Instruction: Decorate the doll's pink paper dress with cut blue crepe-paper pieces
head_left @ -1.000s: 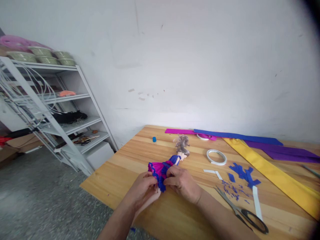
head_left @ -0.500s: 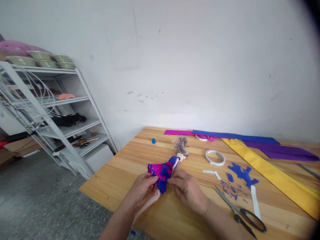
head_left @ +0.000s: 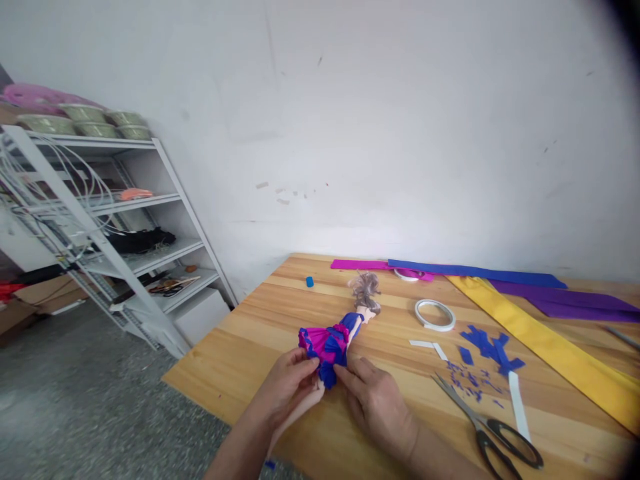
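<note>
A doll (head_left: 353,327) with grey-brown hair lies on its side on the wooden table, its head away from me and its bare legs toward the near edge. It wears a blue bodice and a ruffled magenta and blue skirt (head_left: 320,339). From the left, my left hand (head_left: 287,381) pinches the skirt's lower edge between thumb and fingers, above the legs. On the other side my right hand (head_left: 377,399) is closed, thumb and forefinger on the blue ruffle; its remaining fingers are curled and partly hidden.
Scissors (head_left: 487,427) lie spread at right, near blue paper scraps (head_left: 487,347) and a white tape roll (head_left: 435,315). Yellow (head_left: 545,347), purple (head_left: 575,301) and blue (head_left: 475,270) strips stretch along the back. A blue cap-like piece (head_left: 310,282) sits at far left. Metal shelves (head_left: 160,200) stand beyond the table.
The whole view has shifted slightly. Both hands stay on the doll's skirt, with the right fingers settled a little differently on the blue ruffle.
</note>
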`<action>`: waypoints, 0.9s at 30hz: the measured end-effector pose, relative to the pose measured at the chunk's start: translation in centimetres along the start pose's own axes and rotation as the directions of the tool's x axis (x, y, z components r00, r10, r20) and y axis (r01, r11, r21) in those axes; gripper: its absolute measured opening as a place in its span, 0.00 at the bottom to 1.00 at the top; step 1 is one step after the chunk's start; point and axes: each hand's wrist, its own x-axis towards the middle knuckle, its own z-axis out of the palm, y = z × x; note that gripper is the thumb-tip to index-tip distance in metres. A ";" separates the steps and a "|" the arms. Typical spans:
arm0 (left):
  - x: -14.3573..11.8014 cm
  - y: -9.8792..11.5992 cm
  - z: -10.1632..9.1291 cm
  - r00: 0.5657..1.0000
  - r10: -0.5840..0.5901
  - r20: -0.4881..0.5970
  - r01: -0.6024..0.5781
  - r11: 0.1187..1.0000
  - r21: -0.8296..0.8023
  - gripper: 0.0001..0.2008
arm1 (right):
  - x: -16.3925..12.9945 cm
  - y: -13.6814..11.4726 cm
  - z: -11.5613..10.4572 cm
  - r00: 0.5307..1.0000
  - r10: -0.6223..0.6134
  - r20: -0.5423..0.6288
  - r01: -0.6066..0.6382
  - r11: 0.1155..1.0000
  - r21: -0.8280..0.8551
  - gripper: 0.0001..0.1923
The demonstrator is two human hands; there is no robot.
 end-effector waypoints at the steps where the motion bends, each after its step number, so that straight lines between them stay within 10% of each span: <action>1: 0.0 -0.1 0.0 1.000 -0.004 0.009 0.004 1.000 -0.016 0.11 | 0.0 -0.1 0.1 1.000 -0.007 0.008 0.007 1.000 -0.016 0.22; 17: 0.7 -0.8 -0.1 0.998 -0.013 0.055 0.017 0.998 -0.066 0.11 | 0.0 -0.3 0.6 1.000 -0.018 0.018 0.020 0.995 -0.098 0.23; 21: -0.2 -0.9 -1.5 0.996 0.094 -0.009 -0.090 0.980 0.178 0.09 | -0.2 -0.2 0.2 1.000 0.021 -0.017 -0.022 0.999 -0.044 0.23; 27: -2.5 -1.7 -2.6 0.964 0.261 -0.051 -0.098 0.528 0.844 0.13 | -0.3 -0.1 0.4 1.000 0.030 -0.008 -0.030 0.999 -0.036 0.22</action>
